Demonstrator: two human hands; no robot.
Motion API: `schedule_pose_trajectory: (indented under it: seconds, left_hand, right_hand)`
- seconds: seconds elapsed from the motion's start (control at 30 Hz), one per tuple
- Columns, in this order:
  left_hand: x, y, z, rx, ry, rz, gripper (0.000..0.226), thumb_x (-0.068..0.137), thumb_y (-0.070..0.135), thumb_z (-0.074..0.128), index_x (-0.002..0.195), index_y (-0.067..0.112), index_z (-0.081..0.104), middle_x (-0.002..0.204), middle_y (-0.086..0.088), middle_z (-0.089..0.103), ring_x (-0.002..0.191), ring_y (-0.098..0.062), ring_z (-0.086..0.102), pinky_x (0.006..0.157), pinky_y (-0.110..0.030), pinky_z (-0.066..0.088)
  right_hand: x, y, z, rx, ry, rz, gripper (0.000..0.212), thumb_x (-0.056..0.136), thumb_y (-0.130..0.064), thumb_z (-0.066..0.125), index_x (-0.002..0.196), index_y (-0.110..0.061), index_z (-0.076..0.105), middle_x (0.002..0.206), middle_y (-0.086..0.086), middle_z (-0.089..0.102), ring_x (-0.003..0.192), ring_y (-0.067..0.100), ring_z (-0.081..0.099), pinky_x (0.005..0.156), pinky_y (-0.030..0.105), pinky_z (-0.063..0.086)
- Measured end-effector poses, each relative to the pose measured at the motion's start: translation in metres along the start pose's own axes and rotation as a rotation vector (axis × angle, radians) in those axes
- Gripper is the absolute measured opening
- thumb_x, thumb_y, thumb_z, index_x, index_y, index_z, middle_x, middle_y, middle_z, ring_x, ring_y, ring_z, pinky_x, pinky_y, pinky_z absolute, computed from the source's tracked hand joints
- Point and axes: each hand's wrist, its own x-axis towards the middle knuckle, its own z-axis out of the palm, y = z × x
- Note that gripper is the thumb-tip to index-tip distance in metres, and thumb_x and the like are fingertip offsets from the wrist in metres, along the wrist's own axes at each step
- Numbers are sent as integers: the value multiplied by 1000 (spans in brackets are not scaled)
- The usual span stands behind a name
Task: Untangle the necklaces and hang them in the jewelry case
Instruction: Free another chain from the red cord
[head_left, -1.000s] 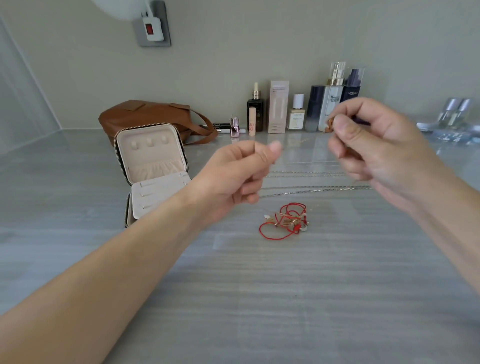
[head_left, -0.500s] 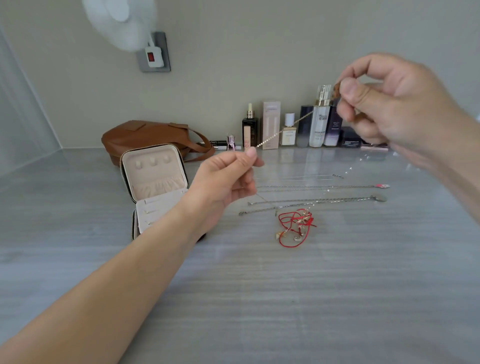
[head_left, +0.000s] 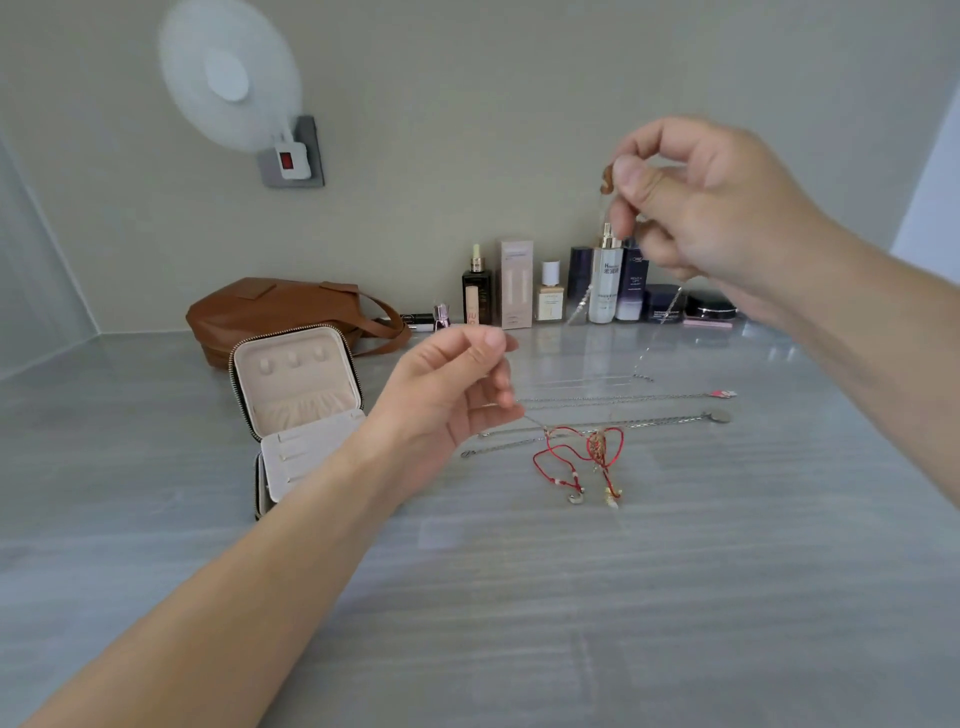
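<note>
The right hand (head_left: 696, 208) pinches a fine chain (head_left: 581, 304) by its brown pendant (head_left: 607, 179), high at far right. The left hand (head_left: 457, 395) pinches its lower end above the red tangle (head_left: 576, 457). Best draw it taut, clear of the tangle, before carrying it left to the open case (head_left: 296, 374).

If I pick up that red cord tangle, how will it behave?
Probably floppy: the red cord tangle sits in loose loops. Likely light, being thin cord with small charms. It may drag the silver chain crossing it.

head camera faces forward and down, close over the table (head_left: 571, 613).
</note>
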Motion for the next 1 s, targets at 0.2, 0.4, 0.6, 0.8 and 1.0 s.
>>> schedule_pose_trajectory:
  seconds: [0.2,0.4,0.6,0.8,1.0]
  left_hand:
    - [-3,7,5,-155,-2,-10,10,76,24,55,73,18,62,59,4,54,50,-10,52,65,-39,57]
    - [-2,10,3,-211,14,19,9,81,24,54,80,17,60,68,4,63,66,-12,65,68,-42,57]
    - [-1,12,1,-148,87,-31,16,91,24,51,78,20,59,69,8,64,64,-8,63,55,-27,55]
    - [3,1,0,17,115,-172,23,91,27,52,72,18,60,55,7,51,45,-6,44,44,-17,37]
    - [-1,-14,4,206,20,-409,21,96,17,41,88,13,60,40,5,47,34,-5,39,36,-15,34]
  right_hand:
    - [-11,12,14,-150,-76,129,16,88,-8,51,73,-14,54,69,3,67,29,8,33,35,14,22]
    - [-34,39,34,-309,-174,165,28,81,1,48,70,-20,63,54,-4,57,35,-2,45,39,10,33]
    - [-41,48,42,-377,-248,191,18,80,-13,55,81,-17,73,61,-1,60,40,0,41,43,10,33]
    - [-24,28,31,-187,-142,132,28,87,-2,49,79,-22,68,62,-4,58,37,1,37,38,8,29]
    - [-1,5,32,-166,-132,58,28,85,0,49,78,-20,67,64,1,58,35,2,34,36,11,27]
